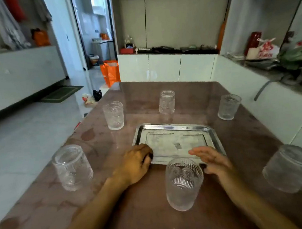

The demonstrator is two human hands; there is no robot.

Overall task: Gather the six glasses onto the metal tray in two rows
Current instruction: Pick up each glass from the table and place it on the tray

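Observation:
An empty metal tray [173, 126] lies in the middle of the brown table [142, 222]. Several clear patterned glasses stand around it on the table: one at the near left [71, 167], one at the far left [113, 115], one behind the tray [166, 102], one at the far right [228, 106], one at the near right [289, 168] and one just in front of the tray [183, 184]. My left hand [136, 163] rests curled on the tray's near left corner. My right hand [211, 159] hovers with fingers spread over the tray's near right edge, beside the front glass.
A white counter [266, 92] runs along the table's right side, with plants and bags on it. White cabinets [166, 67] stand behind the table. The table's left edge drops to a tiled floor with an orange bag [111, 72].

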